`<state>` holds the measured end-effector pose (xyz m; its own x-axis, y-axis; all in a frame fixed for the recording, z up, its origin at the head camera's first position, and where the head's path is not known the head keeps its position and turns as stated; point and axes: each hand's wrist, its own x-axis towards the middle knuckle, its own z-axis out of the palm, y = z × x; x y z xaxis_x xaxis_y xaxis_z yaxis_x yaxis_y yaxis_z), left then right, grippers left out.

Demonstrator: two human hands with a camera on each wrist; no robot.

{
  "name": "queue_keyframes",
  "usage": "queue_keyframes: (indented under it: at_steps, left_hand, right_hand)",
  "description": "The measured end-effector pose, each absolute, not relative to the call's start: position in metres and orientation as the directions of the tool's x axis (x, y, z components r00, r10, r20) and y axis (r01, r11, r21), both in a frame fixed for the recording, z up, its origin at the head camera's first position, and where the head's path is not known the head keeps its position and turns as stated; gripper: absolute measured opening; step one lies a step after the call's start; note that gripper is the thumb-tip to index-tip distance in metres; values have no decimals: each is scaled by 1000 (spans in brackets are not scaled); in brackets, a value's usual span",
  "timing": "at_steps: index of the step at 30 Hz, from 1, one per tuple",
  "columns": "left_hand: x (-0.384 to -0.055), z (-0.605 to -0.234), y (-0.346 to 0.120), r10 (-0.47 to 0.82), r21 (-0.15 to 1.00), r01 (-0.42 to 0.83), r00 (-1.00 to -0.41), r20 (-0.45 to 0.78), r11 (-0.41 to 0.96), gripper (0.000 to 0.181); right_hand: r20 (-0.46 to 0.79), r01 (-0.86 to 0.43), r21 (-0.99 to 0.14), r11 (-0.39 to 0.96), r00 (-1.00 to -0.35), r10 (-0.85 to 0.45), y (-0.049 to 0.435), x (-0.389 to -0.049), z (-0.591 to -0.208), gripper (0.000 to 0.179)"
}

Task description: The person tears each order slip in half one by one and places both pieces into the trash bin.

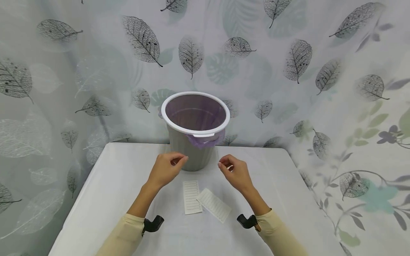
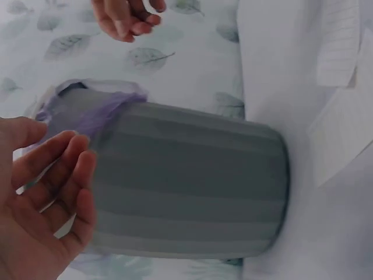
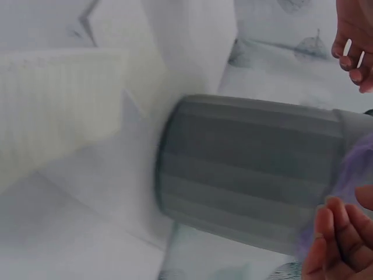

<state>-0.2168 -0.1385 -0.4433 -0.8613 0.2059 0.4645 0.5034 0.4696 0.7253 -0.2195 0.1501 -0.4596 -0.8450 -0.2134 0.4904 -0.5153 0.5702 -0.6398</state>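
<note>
My left hand hovers over the table in front of the bin, fingers loosely bent and nothing in them. Opposite it, my right hand is raised in a similar pose, also holding nothing. Between and behind them stands a grey trash bin with a white rim ring and a purple bag lining it. In the left wrist view the bin's ribbed side lies beyond my fingers. Two lined paper slips lie on the table below my hands, their near corners touching or overlapping slightly.
The white table ends at a back edge just behind the bin. A leaf-patterned curtain hangs behind it and along both sides. Black wrist mounts stick out from both sleeves.
</note>
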Motion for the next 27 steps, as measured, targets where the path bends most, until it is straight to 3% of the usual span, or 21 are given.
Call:
queue_keyframes:
  at_steps: [9, 21, 27]
  left_hand:
    - [-204, -489, -128, 214, 790, 403, -915, 342, 461, 7]
    - [-190, -557, -116, 245, 810, 272, -956, 164, 519, 9]
    - [-187, -569, -116, 246, 822, 254, -959, 144, 509, 11]
  right_hand:
    - [263, -325, -669, 668, -945, -195, 150, -200, -525, 17]
    - [42, -152, -523, 839, -987, -153, 151, -183, -575, 47]
    - [-29, -87, -522, 849, -992, -119, 150, -180, -583, 59]
